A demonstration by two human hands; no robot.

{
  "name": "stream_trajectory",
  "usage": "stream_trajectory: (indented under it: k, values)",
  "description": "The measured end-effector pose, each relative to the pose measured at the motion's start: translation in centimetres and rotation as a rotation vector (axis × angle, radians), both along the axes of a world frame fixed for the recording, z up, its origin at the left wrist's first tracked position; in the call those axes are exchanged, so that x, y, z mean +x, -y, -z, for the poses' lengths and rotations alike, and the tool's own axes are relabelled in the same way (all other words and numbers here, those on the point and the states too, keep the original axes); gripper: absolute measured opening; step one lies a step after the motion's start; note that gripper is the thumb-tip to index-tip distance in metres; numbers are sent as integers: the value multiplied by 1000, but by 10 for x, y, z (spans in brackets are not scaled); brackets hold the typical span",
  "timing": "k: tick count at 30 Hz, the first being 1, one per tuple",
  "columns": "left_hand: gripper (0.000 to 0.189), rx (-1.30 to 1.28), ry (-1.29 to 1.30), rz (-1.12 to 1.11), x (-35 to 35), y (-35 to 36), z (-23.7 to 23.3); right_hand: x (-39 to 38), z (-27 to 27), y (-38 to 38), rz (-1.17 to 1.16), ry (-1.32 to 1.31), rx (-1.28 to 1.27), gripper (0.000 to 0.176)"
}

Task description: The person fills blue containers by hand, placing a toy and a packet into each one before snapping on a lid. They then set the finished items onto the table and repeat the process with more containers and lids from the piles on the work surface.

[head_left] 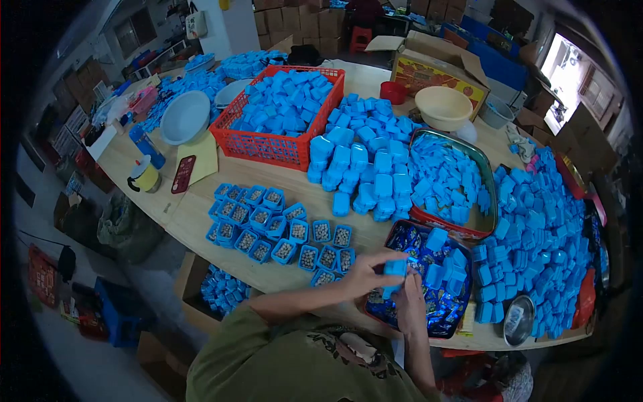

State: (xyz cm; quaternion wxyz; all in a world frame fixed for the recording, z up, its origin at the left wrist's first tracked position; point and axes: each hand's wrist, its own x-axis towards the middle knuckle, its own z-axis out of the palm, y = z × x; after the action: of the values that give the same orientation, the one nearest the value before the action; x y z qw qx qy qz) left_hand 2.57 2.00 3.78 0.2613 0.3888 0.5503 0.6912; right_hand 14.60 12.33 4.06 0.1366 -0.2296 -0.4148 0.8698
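Observation:
My left hand [367,276] is closed around a small blue plastic box [395,269], above the tray. My right hand [410,303] is right beside it, its fingers pinched at the box's edge; what they hold is hidden. Beneath both hands lies a tray [467,295] filled with shiny dark-blue foil packets [447,309], with several light-blue boxes [435,275] on top. To the left stand rows of open blue boxes [283,250] filled with small round beige pieces.
A red basket [261,155] of blue pieces stands behind, next to stacked blue boxes [383,184]. A rimmed tray [494,201] holds flat blue parts. More boxes [536,234] pile up at right, near a metal bowl [518,321]. A cup [145,175] stands at left.

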Motion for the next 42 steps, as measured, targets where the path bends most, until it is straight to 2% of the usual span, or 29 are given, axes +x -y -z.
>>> stream_trajectory:
  k: [1,3,5,6,9,10,11,14,15,17,18,20,23,27,30,32,33,35,36,38,39,41,42]
  values:
    - [49,-5,388,-2,0,-4,1,-6,-2,4,7,5,-2,44]
    - [51,213,538,-127,2,-19,10,-11,3,13,93,-100,248,50]
    - [51,280,769,-138,13,-22,6,-17,15,13,167,-106,517,54]
    - [51,303,896,-129,16,-21,4,-17,15,12,182,-80,504,52]
    - [46,326,840,-65,14,-20,19,-13,10,4,171,-65,471,48]
    - [45,270,812,-22,10,-15,20,-9,8,1,173,-42,583,47]
    - [45,251,827,-7,5,-9,18,-4,5,-4,192,-22,574,47]
    - [52,-8,598,140,-8,6,3,8,0,-20,-36,58,805,46]
    - [52,-16,606,141,-13,9,2,9,-4,-20,-35,66,798,46]
    - [52,-186,388,266,-21,14,1,10,-14,-22,-152,54,827,47]
    - [52,-188,390,268,-19,15,1,9,-15,-19,-151,57,825,47]
    - [48,-144,443,175,-13,17,2,5,-16,-12,-69,60,596,42]
    - [46,-32,537,84,-2,16,21,0,-1,-9,48,-2,530,36]
    - [47,36,632,-9,13,13,29,-1,2,-3,81,-5,483,31]
    - [47,57,689,-27,15,12,31,-1,-1,-2,75,72,555,29]
    - [47,55,672,-47,15,13,30,-3,7,-2,199,68,1001,26]
    - [47,56,670,-48,15,13,30,-4,11,-4,199,65,1002,26]
    - [46,56,672,-80,17,12,28,-6,18,-7,264,-17,1159,23]
    - [46,56,669,-80,18,12,28,-7,20,-6,267,-20,1159,23]
    - [45,89,662,-86,18,12,29,-6,22,-4,219,-4,827,25]
    - [45,96,675,-85,20,12,29,-7,19,-3,215,-23,833,25]
    - [46,129,676,-95,21,13,29,-9,9,1,235,-2,551,28]
    - [46,126,666,-84,23,13,27,-8,4,3,206,-3,400,35]
